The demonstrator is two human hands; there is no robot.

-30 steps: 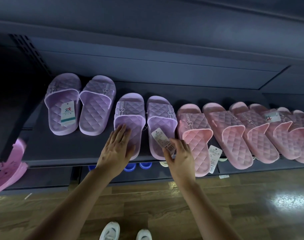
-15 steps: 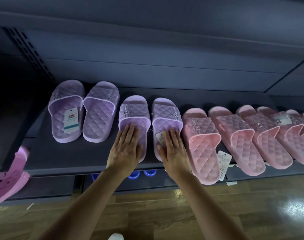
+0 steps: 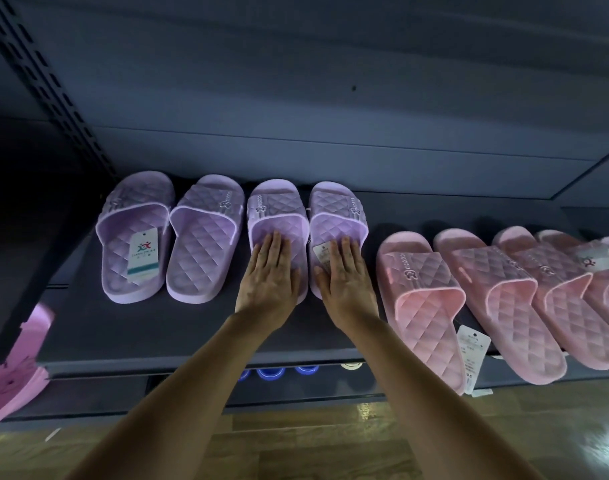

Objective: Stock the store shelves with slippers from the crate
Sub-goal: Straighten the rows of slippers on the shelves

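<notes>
Two pairs of lilac quilted slippers stand on the dark shelf (image 3: 157,327). The left pair (image 3: 171,237) lies untouched, one with a white tag. My left hand (image 3: 270,278) lies flat on the heel of the left slipper of the second pair (image 3: 275,206). My right hand (image 3: 344,282) lies flat on its partner (image 3: 337,209), partly covering a white tag. A row of pink slippers (image 3: 431,299) runs to the right, a gap apart. No crate is in view.
A perforated upright (image 3: 43,84) stands at the left, with a pink slipper (image 3: 15,372) on a lower shelf beside it. Blue objects (image 3: 272,372) peek from under the shelf edge. A paper tag (image 3: 473,355) hangs over the shelf front. Wooden floor lies below.
Both hands went flat onto the second lilac pair and slid it back and left, next to the first pair. A gap opened between it and the pink row.
</notes>
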